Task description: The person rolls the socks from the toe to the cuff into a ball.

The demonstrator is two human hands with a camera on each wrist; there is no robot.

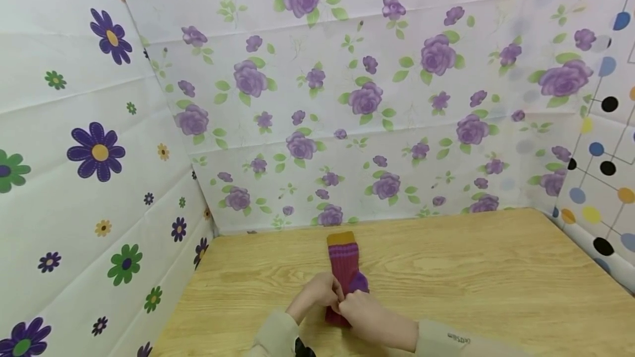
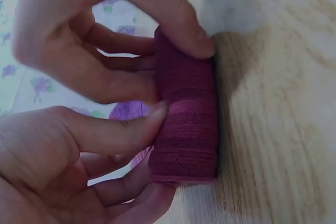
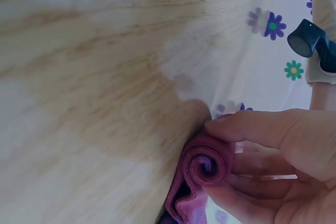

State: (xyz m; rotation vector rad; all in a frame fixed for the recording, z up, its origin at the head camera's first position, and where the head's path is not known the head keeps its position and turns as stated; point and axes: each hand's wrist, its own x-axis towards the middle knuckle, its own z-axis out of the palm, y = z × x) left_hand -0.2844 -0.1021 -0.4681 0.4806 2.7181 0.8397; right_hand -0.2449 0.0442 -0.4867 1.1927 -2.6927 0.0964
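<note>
A maroon knitted sock lies lengthwise on the table, its mustard cuff at the far end and its purple heel jutting to the right. Its near end is coiled into a roll, whose spiral edge shows in the right wrist view. My left hand pinches one side of the roll between thumb and fingers. Close beside it, my right hand grips the other side, thumb on the near face and fingers beyond. In the head view the hands partly cover the roll.
The wood-grain table extends to both sides of the sock. Behind it hangs a rose-patterned sheet, with a daisy-print sheet at left and a dotted one at right. A dark wrist device sits by the left sleeve.
</note>
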